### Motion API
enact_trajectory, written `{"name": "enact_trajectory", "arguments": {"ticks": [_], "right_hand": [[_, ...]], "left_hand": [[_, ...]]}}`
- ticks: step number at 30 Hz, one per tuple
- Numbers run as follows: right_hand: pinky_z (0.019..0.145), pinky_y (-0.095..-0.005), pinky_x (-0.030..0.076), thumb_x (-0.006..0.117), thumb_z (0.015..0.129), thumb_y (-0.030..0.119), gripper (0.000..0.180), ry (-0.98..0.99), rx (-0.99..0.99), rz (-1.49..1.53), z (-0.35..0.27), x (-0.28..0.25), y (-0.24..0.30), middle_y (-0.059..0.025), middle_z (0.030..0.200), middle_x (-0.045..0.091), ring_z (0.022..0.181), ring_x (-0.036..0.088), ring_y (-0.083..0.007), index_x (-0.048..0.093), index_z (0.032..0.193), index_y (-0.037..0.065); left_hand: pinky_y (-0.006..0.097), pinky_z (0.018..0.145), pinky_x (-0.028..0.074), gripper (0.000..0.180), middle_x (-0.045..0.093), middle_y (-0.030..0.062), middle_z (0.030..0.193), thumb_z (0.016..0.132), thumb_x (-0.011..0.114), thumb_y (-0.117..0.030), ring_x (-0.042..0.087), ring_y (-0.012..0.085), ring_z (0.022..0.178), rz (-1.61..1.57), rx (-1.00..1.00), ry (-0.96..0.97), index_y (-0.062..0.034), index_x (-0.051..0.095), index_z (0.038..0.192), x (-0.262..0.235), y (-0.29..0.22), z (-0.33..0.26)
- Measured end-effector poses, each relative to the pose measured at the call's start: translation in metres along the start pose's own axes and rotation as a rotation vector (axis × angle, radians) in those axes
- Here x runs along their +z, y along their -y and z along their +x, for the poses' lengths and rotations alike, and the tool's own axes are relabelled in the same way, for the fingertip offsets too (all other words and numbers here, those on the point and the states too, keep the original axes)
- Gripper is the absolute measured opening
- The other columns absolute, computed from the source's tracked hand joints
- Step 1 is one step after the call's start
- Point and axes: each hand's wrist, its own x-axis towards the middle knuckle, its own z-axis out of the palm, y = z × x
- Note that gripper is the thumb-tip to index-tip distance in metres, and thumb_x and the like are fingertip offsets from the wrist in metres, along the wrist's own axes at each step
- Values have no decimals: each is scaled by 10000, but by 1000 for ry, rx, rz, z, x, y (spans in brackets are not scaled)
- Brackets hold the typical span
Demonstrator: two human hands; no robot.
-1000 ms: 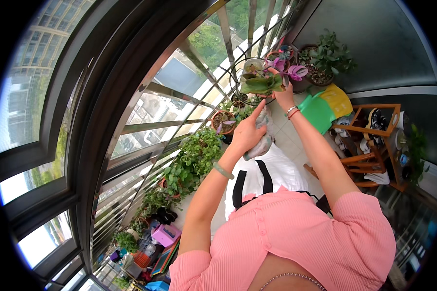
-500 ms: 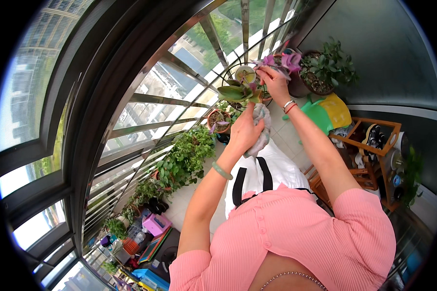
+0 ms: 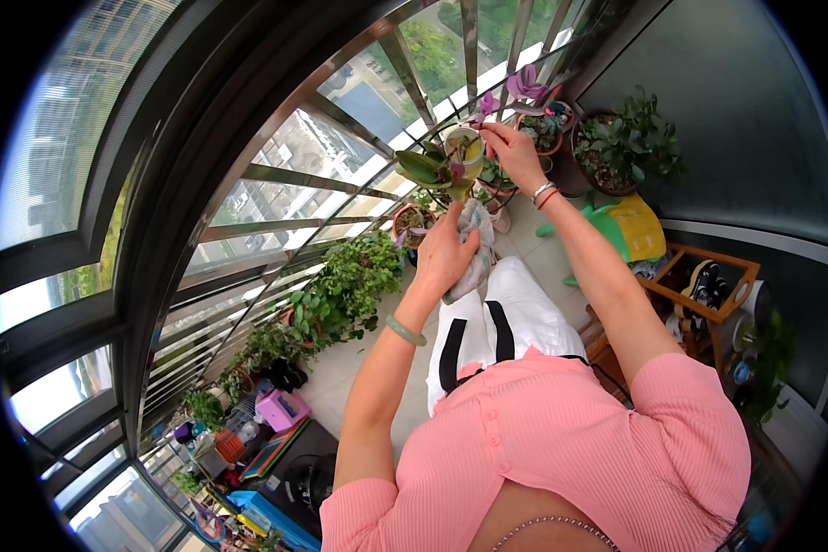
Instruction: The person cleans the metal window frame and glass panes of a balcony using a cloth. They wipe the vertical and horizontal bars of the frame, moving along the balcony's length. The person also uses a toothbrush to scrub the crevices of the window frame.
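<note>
An orchid with broad green leaves stands by the railing beside a pale pot or cup. My left hand is closed around a greyish-white cloth that hangs below the palm. Its index finger reaches up to the lower edge of a leaf. Beside the pale pot, my right hand has thumb and fingertips pinched together at a thin flower stem, just under purple blooms. The stem inside the pinch is mostly hidden.
Potted succulents and a bushy potted plant stand at the far right, near a green and yellow stool. A wooden rack holds shoes. Leafy plants line the metal railing on the left.
My left hand and the cloth have moved down and left, away from the leaves. The purple blooms have swung up and away from my right hand, which stays almost in place.
</note>
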Motion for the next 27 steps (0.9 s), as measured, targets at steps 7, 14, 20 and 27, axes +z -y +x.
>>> {"name": "enact_trajectory", "arguments": {"ticks": [7, 14, 20, 27], "right_hand": [[452, -215, 343, 567, 910, 198, 207, -198, -59, 35, -24, -2, -13, 26, 574, 546, 485, 448, -33, 660, 949, 17], [473, -241, 463, 511, 880, 553, 553, 411, 510, 17, -111, 44, -21, 0, 736, 637, 538, 550, -90, 671, 943, 28], [538, -230, 409, 544, 838, 601, 569, 566, 705, 148, -106, 112, 2, 30, 874, 595, 652, 523, -78, 644, 1003, 67], [454, -163, 289, 644, 869, 292, 189, 378, 636, 625, -100, 161, 15, 93, 629, 490, 495, 396, -12, 627, 856, 104]], "left_hand": [[374, 876, 457, 613, 588, 185, 1184, 812, 598, -193, 596, 342, 996, -54, -65, 103, -206, 401, 1392, -1, -4, -21], [283, 819, 469, 564, 620, 96, 1043, 803, 615, -96, 595, 154, 939, -779, -288, -42, -125, 471, 1347, -9, 48, -60], [274, 820, 479, 582, 581, 74, 1114, 843, 591, -11, 582, 141, 938, -1223, -354, -130, -118, 413, 1388, -34, 82, -83], [292, 794, 501, 579, 565, 87, 1143, 871, 552, -22, 589, 156, 930, -1357, -377, -107, -100, 360, 1411, -56, 143, -75]]}}
